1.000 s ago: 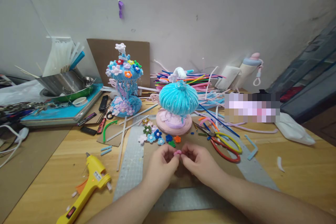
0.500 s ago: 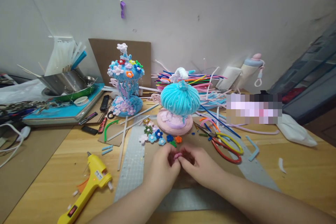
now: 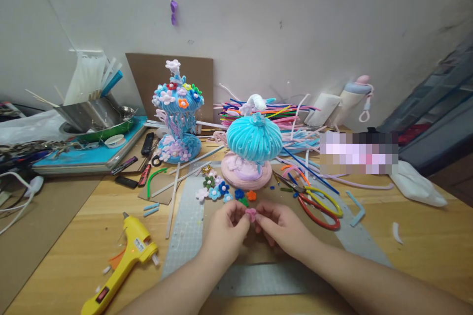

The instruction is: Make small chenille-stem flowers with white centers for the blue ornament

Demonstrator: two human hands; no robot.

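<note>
Apparently, a pink piece (image 3: 251, 213) is partway shaped: small rounded petals show, but no pale centre can be made out on it. It sits between the person's two hands, just above the cardboard (image 3: 258, 254). The left hand (image 3: 228, 226) pinches one side, its grip nearly closed, thumb against fingertips; the right hand (image 3: 281, 225) nips the other side just as tightly.

Several small flowers look done. A light-blue flower (image 3: 214, 193) with a white centre lies in a cluster beyond the left hand, while an orange flower (image 3: 251, 195) nearby seems to lack such a centre. No coloured flowers show on the ribs of the blue dome (image 3: 253, 138), whereas the decorated model (image 3: 178, 101) behind carries many. The glue gun (image 3: 136, 242) and scissors (image 3: 305, 189) lie on the desk (image 3: 424, 256), out of both hands.
</note>
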